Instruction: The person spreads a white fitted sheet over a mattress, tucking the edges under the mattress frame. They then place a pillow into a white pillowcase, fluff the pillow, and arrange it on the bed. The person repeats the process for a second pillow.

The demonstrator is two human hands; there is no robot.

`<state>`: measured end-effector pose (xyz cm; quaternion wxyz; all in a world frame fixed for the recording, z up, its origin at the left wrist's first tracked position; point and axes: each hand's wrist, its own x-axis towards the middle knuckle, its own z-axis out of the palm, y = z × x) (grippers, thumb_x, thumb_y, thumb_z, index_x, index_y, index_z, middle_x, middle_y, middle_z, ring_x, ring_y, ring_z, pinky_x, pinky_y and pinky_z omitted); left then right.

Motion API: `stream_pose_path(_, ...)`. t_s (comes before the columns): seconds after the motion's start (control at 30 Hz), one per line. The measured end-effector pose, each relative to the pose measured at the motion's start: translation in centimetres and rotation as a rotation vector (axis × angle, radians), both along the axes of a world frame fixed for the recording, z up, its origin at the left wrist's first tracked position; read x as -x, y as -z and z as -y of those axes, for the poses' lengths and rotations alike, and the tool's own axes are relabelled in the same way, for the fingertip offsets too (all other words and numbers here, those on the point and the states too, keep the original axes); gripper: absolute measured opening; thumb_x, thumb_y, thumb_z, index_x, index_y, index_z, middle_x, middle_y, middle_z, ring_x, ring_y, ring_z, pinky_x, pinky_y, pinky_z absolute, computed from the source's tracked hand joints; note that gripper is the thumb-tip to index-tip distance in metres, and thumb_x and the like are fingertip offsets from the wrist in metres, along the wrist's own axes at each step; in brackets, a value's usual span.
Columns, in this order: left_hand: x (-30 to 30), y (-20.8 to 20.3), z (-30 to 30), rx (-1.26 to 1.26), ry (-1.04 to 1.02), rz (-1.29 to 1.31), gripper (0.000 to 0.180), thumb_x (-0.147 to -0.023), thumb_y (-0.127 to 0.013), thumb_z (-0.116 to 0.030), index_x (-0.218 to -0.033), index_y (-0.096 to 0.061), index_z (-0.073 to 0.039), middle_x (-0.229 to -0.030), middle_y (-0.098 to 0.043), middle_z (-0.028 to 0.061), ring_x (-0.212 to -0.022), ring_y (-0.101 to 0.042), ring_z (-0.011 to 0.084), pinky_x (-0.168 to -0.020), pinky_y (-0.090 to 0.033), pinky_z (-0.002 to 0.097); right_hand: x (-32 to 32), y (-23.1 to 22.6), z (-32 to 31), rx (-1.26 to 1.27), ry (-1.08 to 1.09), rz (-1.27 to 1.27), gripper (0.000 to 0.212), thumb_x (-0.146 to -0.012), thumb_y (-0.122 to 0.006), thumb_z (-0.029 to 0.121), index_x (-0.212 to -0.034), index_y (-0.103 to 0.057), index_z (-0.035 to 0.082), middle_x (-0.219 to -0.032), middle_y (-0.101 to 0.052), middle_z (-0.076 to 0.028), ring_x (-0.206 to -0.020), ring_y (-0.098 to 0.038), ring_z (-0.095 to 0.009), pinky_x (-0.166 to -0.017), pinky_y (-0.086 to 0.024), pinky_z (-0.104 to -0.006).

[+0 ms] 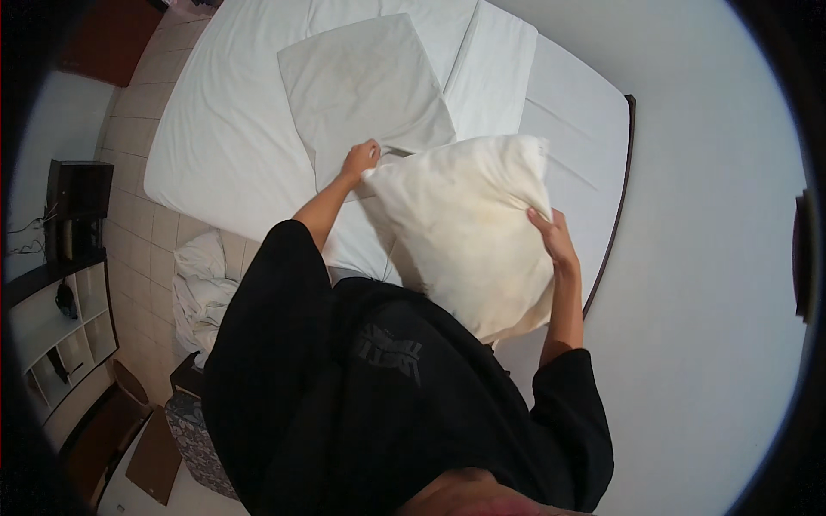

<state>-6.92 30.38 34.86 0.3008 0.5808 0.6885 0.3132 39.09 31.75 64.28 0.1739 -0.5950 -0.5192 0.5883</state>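
A cream-coloured pillow (469, 228) with faint yellowish stains hangs tilted in front of me, over the near side of the bed. My right hand (553, 236) grips its right side, the thumb pressed into the fabric. Flat on the bed lies a light grey pillowcase (366, 86), with a gap at its near edge beside the pillow's upper left corner. My left hand (361, 161) is closed on that near edge, close to the pillow corner; its fingertips are partly hidden.
The bed (224, 120) has a rumpled white sheet, and a folded white cloth (495, 64) lies toward its right. A white wall (697, 258) runs along the right. Crumpled white bedding (202, 288) lies on the tiled floor (138, 206); shelves (77, 322) stand at far left.
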Motion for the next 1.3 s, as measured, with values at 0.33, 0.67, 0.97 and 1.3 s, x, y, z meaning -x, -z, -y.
stream_pose_path(0.33,5.6,-8.8,-4.6,0.031,-0.012,0.386,0.026,-0.101,-0.065,-0.026,-0.108,-0.071,-0.002,-0.098,-0.072,0.0050,-0.095,-0.063,0.0137,-0.087,-0.050,0.0303,18.0,8.5,-2.3,0.240,-0.525,-0.121,0.064,-0.095,-0.074,0.042,-0.136,-0.062,-0.006,-0.130,-0.068,-0.014,-0.119,-0.063,-0.022,-0.105,-0.045,-0.0341)
stream_pose_path(0.67,8.5,-11.0,-2.5,-0.067,0.218,-0.054,0.029,-0.085,-0.067,-0.005,-0.113,-0.069,-0.006,-0.109,-0.070,0.0143,-0.099,-0.068,0.0326,-0.088,-0.054,0.0444,21.1,14.5,-7.0,0.258,-0.352,0.004,0.066,-0.094,-0.075,0.045,-0.134,-0.063,-0.005,-0.121,-0.072,-0.017,-0.108,-0.070,-0.024,-0.096,-0.054,-0.0370)
stream_pose_path(0.97,11.2,-6.2,4.7,0.236,-0.375,-0.321,0.019,-0.085,-0.065,-0.002,-0.102,-0.070,-0.009,-0.103,-0.070,0.0147,-0.093,-0.069,0.0358,-0.081,-0.056,0.0475,15.3,13.0,-9.7,0.188,-0.116,-0.030,0.059,-0.100,-0.068,0.039,-0.137,-0.062,-0.006,-0.128,-0.070,-0.014,-0.118,-0.065,-0.022,-0.105,-0.047,-0.0356)
stream_pose_path(1.3,6.1,0.6,10.3,0.012,-0.574,0.745,0.015,-0.096,-0.068,-0.010,-0.107,-0.069,0.000,-0.090,-0.069,0.0033,-0.077,-0.063,0.0117,-0.069,-0.052,0.0284,21.4,12.8,-5.7,-1.065,-0.127,0.467,0.050,-0.082,-0.081,0.038,-0.112,-0.067,0.000,-0.104,-0.068,-0.020,-0.101,-0.063,-0.040,-0.093,-0.048,-0.0487)
